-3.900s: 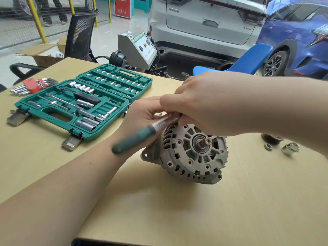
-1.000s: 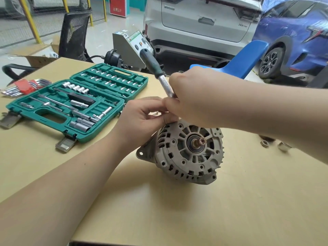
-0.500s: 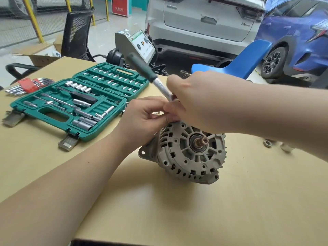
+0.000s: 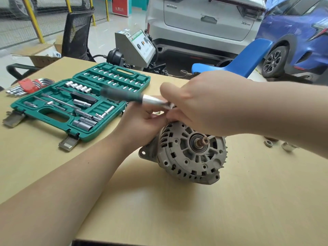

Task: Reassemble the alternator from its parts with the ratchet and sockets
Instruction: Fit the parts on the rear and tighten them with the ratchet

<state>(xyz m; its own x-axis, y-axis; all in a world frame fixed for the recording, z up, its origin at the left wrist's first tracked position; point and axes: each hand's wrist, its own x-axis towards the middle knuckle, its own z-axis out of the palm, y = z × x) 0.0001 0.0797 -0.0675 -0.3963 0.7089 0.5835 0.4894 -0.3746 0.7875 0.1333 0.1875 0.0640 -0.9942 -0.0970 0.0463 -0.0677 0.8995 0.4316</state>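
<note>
Head view. Bench: pale wood-grain table [image 4: 230, 201], matte, workshop floor beyond. Behind the alternator, far side of table: white SUV [image 4: 204, 20], blue car [image 4: 301, 32], blue plastic chair [image 4: 248, 57], grey tester box [image 4: 134, 47] w/ slanted panel, black mesh chair [image 4: 78, 32], open cardboard box [image 4: 40, 55].

Alternator [image 4: 191, 153]: mid-table, lying on its side, grey cast-alu housing, ribbed vent slots, bare rusty shaft stub facing cam.

L hand [image 4: 142, 125]: fingers curled on the alternator's upper left rim, gripping housing. R hand [image 4: 198, 105]: above the alternator's top edge, fingers curled round head end of ratchet [image 4: 134, 97]; chrome neck, dark green grip sticks out left, blurred. Socket/bolt hidden under hand, can't tell.

Left of alternator: green plastic socket case [image 4: 44, 114], open flat. Near half holds chrome sockets, extension bars, black-handled driver; lid half holds rows of small bits. Left of the case: hex keys in red holder [image 4: 28, 85]. Right of alternator, past R forearm: loose nut [image 4: 268, 143] + metal socket-like piece [image 4: 288, 146], apart from it.
</note>
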